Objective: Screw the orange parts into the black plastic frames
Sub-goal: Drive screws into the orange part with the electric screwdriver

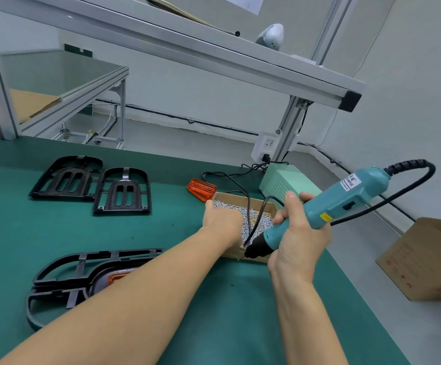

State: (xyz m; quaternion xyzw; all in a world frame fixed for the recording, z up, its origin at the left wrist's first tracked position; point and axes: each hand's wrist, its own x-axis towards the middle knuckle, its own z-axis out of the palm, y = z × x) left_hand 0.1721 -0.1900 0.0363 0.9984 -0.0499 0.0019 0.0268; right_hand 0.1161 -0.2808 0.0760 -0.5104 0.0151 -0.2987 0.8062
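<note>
At the left of the frame, two black plastic frames (66,177) (123,191) lie side by side on the green tabletop (214,312), and a third black frame (82,272) at lower left has an orange part (118,277) seated in it, half hidden by the forearm. Toward the middle, the left hand (222,222) reaches into the cardboard screw box (240,204), its fingers hidden, so I cannot tell whether they pinch a screw; a loose orange part (201,189) lies just beyond the box. At right, the right hand (298,233) grips the teal electric screwdriver (332,206), whose cable (256,219) droops across the box and could snag the left hand or drag screws out.
</note>
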